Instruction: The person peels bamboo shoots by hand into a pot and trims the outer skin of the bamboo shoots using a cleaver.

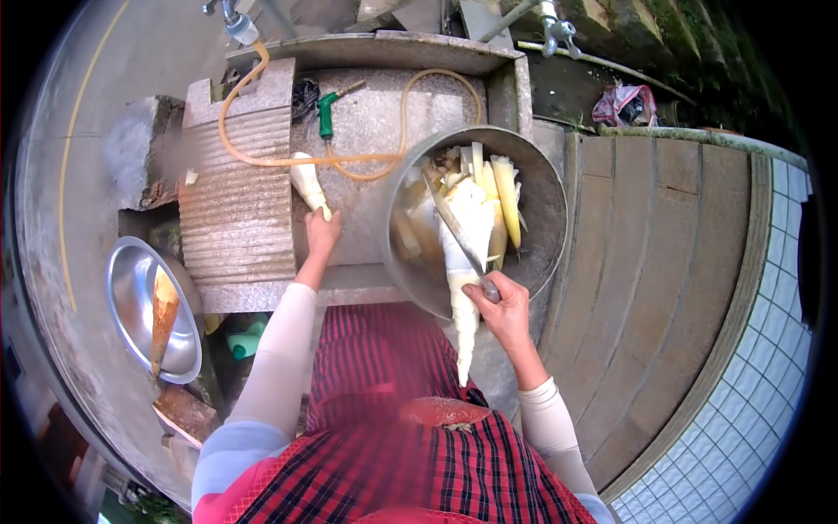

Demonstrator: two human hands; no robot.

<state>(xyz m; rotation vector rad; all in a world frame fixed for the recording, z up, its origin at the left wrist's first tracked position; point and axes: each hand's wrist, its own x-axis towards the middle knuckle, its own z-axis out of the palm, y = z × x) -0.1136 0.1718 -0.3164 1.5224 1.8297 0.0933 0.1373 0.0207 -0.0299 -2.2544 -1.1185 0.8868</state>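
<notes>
My left hand [323, 234] is closed around the narrow tip of a pale peeled bamboo shoot [307, 182], over the basin of the stone sink [367, 113]. In my right hand [506, 314] is a knife [454, 225], its blade slanting up and left. Beneath the blade a long white bamboo shoot [471, 218] lies across the near rim of a big metal pot [546, 231], its thin end sticking out towards me. Inside the pot are several cut bamboo pieces [504, 188] in cloudy water.
A spray gun [326, 113] and an orange hose [262, 161] lie in the sink, beside a ribbed washboard slab [236, 201]. At left a steel bowl [131, 310] holds an unpeeled shoot [164, 314]. A tap [559, 35] stands at the back; stone slabs [646, 262] extend right.
</notes>
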